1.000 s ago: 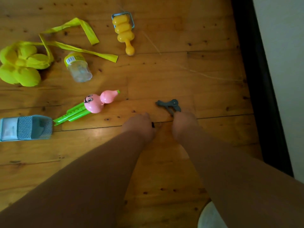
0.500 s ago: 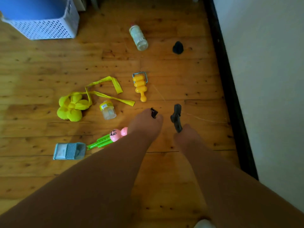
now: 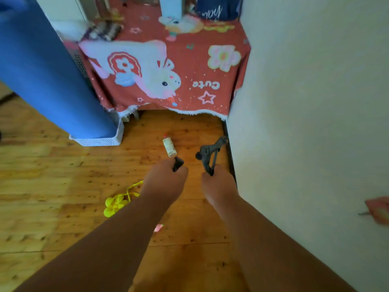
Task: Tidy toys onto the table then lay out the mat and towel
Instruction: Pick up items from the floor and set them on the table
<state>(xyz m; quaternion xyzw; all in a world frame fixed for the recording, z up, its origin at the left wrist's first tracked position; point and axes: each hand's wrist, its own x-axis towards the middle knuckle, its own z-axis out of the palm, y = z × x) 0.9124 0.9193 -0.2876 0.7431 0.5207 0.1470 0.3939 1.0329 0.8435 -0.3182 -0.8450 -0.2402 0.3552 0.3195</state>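
Note:
My right hand is closed around a grey plastic toy that sticks up and away from the fist. My left hand grips a small black piece, only its tip showing. Both are held above the wooden floor. Ahead stands the table under a red cartoon-rabbit cloth. A rolled blue mat stands upright in a white basket at the left. On the floor lie a small clear bottle, a yellow flower toy with ribbon and a pink toy, mostly hidden by my left arm.
A white wall runs close along my right side, with a dark skirting strip at its foot. Blurred items sit on the tabletop at the back. Something pink shows at the right edge.
I have risen from the floor with both pieces in my hands, and the view has swung up from the scattered toys to the cloth-covered table ahead.

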